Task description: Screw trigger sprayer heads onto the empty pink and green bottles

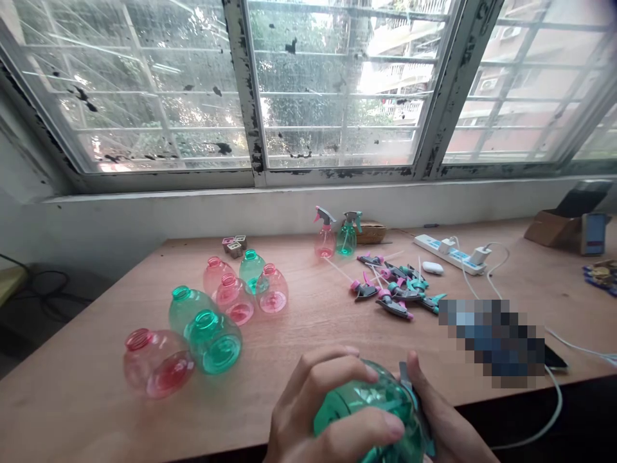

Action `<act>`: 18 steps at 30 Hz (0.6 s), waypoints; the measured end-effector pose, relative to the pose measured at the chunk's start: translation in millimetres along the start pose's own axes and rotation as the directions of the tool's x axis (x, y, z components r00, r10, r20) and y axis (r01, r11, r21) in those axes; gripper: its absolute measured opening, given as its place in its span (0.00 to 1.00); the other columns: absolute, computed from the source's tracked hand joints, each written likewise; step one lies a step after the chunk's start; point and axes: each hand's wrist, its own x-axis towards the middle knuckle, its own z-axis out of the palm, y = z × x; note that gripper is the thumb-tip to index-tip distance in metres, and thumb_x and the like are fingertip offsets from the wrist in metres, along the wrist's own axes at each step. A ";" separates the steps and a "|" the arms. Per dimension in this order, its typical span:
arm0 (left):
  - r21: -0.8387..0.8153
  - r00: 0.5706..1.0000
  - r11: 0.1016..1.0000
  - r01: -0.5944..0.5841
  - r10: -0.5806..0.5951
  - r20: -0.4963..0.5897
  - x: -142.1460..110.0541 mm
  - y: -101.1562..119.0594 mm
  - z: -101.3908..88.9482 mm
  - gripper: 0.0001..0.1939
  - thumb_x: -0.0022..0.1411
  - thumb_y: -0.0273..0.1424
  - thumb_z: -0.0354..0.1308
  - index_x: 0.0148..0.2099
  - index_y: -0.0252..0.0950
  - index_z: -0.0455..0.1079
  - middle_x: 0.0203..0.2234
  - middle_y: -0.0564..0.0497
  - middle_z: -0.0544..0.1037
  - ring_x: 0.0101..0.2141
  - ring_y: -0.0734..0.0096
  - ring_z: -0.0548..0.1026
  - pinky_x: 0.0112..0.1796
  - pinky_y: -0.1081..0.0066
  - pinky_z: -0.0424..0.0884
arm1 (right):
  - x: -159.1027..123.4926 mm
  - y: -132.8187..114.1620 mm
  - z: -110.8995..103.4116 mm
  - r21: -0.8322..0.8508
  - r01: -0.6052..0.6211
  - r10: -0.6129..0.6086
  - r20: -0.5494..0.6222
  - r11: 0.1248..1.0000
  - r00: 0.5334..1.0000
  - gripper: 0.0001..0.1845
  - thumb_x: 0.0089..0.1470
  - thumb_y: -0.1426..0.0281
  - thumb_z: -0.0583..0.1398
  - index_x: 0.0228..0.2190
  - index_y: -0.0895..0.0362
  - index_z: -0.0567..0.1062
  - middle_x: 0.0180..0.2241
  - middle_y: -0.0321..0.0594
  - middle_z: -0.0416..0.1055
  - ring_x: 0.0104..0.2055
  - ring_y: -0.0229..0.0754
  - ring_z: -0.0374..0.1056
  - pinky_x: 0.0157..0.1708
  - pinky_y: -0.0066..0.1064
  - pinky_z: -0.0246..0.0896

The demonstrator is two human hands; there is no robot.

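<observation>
My left hand (318, 411) wraps its fingers round a green see-through plastic bottle (371, 405) at the near table edge. My right hand (438, 418) closes on the bottle's right side, where a grey spray head (409, 386) sits at its neck. Several empty pink and green bottles (212, 315) lie tipped on the wooden table (308, 321) to the left. A heap of loose spray heads (393, 286) with pink and green nozzles lies ahead on the right.
Two assembled spray bottles, pink (325, 235) and green (348, 233), stand by the wall. A white power strip (450, 254) with chargers and cables lies at right, a cardboard box (552, 228) beyond it. A blurred patch (494, 341) covers something near the right edge.
</observation>
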 end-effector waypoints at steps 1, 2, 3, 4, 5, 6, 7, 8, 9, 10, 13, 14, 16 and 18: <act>-0.018 1.000 1.000 0.016 -0.016 0.014 2.2 -0.2 -3.7 0.11 0.69 0.39 0.54 0.51 0.45 0.70 0.47 0.46 0.74 0.51 0.58 0.73 0.50 0.61 0.71 | -1.4 -2.9 3.3 -0.009 0.006 -0.006 0.012 1.000 1.000 0.37 0.58 0.42 0.57 0.14 0.59 0.73 0.06 0.32 0.66 0.07 0.29 0.58 0.09 0.17 0.53; -0.034 0.999 0.998 0.051 -0.051 0.013 3.0 -1.7 -7.3 0.14 0.67 0.41 0.57 0.53 0.45 0.69 0.49 0.45 0.73 0.52 0.57 0.73 0.50 0.60 0.72 | -3.3 -7.0 5.7 -0.023 0.024 -0.024 0.013 0.999 1.000 0.36 0.57 0.42 0.58 0.14 0.59 0.75 0.08 0.34 0.69 0.09 0.31 0.61 0.11 0.18 0.57; -0.046 0.996 0.995 0.087 -0.088 -0.015 2.4 -4.4 -10.6 0.19 0.63 0.42 0.61 0.55 0.46 0.68 0.52 0.44 0.72 0.53 0.54 0.73 0.51 0.58 0.72 | -5.5 -12.3 7.0 -0.048 0.063 -0.062 0.007 0.997 0.998 0.34 0.56 0.43 0.60 0.17 0.60 0.78 0.12 0.37 0.74 0.12 0.34 0.67 0.15 0.21 0.62; -0.058 0.990 0.990 0.126 -0.130 -0.059 0.2 -8.5 -13.2 0.24 0.60 0.43 0.64 0.57 0.46 0.67 0.55 0.43 0.71 0.56 0.51 0.72 0.52 0.56 0.72 | -7.9 -18.7 7.5 -0.092 0.116 -0.117 -0.004 0.989 0.993 0.30 0.55 0.45 0.62 0.22 0.60 0.81 0.17 0.40 0.79 0.17 0.37 0.72 0.20 0.24 0.67; -0.070 0.976 0.982 0.177 -0.184 -0.119 -3.4 -13.8 -15.1 0.26 0.59 0.42 0.65 0.59 0.48 0.66 0.58 0.43 0.69 0.59 0.49 0.69 0.53 0.53 0.71 | -10.2 -26.0 7.3 -0.157 0.178 -0.183 -0.018 0.971 0.983 0.25 0.55 0.48 0.64 0.28 0.59 0.83 0.23 0.42 0.82 0.23 0.41 0.76 0.25 0.26 0.71; -0.087 0.965 0.973 0.213 -0.223 -0.137 -8.1 -20.4 -16.1 0.28 0.59 0.42 0.66 0.60 0.49 0.65 0.62 0.43 0.67 0.62 0.47 0.66 0.55 0.51 0.70 | -12.2 -34.2 6.9 -0.238 0.247 -0.262 -0.029 0.939 0.965 0.22 0.55 0.51 0.66 0.33 0.59 0.83 0.29 0.44 0.83 0.28 0.43 0.78 0.30 0.29 0.72; -0.098 0.956 0.961 0.259 -0.270 -0.115 -13.5 -27.8 -16.4 0.30 0.58 0.40 0.66 0.62 0.50 0.64 0.65 0.44 0.64 0.65 0.46 0.62 0.58 0.49 0.66 | -13.6 -43.1 6.7 -0.331 0.312 -0.343 -0.038 0.890 0.938 0.19 0.54 0.54 0.67 0.37 0.58 0.82 0.33 0.44 0.84 0.32 0.45 0.78 0.34 0.31 0.73; -0.074 0.938 0.940 0.333 -0.338 -0.077 -19.3 -35.7 -16.1 0.30 0.60 0.36 0.66 0.63 0.52 0.63 0.67 0.45 0.63 0.66 0.47 0.60 0.60 0.47 0.63 | -14.2 -52.5 7.0 -0.434 0.370 -0.427 -0.038 0.822 0.903 0.18 0.55 0.55 0.67 0.39 0.57 0.81 0.34 0.44 0.83 0.33 0.47 0.78 0.36 0.33 0.73; -0.012 0.914 0.915 0.404 -0.404 -0.024 -24.9 -43.5 -15.6 0.30 0.61 0.34 0.65 0.64 0.53 0.62 0.68 0.46 0.61 0.67 0.49 0.58 0.62 0.47 0.60 | -13.6 -62.4 7.9 -0.541 0.411 -0.504 -0.026 0.733 0.864 0.17 0.56 0.56 0.66 0.39 0.56 0.80 0.34 0.44 0.83 0.34 0.48 0.78 0.37 0.36 0.73; 0.056 0.890 0.889 0.455 -0.456 0.004 -29.9 -50.9 -15.3 0.30 0.63 0.34 0.63 0.65 0.53 0.61 0.68 0.46 0.61 0.67 0.51 0.58 0.63 0.46 0.57 | -11.6 -73.0 9.8 -0.642 0.439 -0.576 -0.005 0.628 0.817 0.16 0.58 0.56 0.65 0.40 0.55 0.79 0.33 0.44 0.83 0.35 0.50 0.78 0.38 0.38 0.73; 0.185 0.873 0.857 0.482 -0.488 -0.012 -39.4 -66.2 -19.7 0.28 0.66 0.35 0.59 0.66 0.51 0.60 0.65 0.47 0.65 0.66 0.55 0.60 0.63 0.49 0.59 | 4.5 -108.5 19.8 -0.886 0.416 -0.755 0.126 0.207 0.644 0.19 0.60 0.53 0.62 0.45 0.54 0.77 0.34 0.43 0.82 0.36 0.52 0.77 0.39 0.41 0.71; 0.202 0.890 0.867 0.455 -0.450 -0.075 -40.3 -68.2 -23.4 0.25 0.67 0.33 0.58 0.64 0.50 0.62 0.63 0.47 0.68 0.65 0.57 0.63 0.63 0.51 0.61 | 13.6 -121.5 24.0 -0.933 0.358 -0.800 0.183 0.042 0.572 0.20 0.61 0.53 0.60 0.46 0.54 0.76 0.35 0.43 0.82 0.36 0.52 0.77 0.36 0.39 0.71; 0.255 0.912 0.890 0.378 -0.311 -0.267 -39.2 -67.3 -32.9 0.18 0.67 0.30 0.58 0.58 0.47 0.68 0.58 0.49 0.73 0.62 0.58 0.67 0.62 0.52 0.62 | 37.4 -147.6 31.9 -0.950 0.172 -0.831 0.311 -0.261 0.461 0.21 0.65 0.54 0.54 0.48 0.54 0.76 0.34 0.43 0.82 0.34 0.51 0.76 0.33 0.36 0.68; 0.344 0.871 0.874 0.343 -0.159 -0.466 -36.0 -62.4 -42.9 0.13 0.65 0.29 0.60 0.51 0.44 0.72 0.55 0.49 0.75 0.61 0.56 0.67 0.63 0.50 0.59 | 66.9 -171.8 37.8 -0.914 0.029 -0.821 0.378 -0.406 0.428 0.21 0.68 0.57 0.51 0.50 0.56 0.75 0.35 0.43 0.82 0.36 0.51 0.77 0.35 0.36 0.68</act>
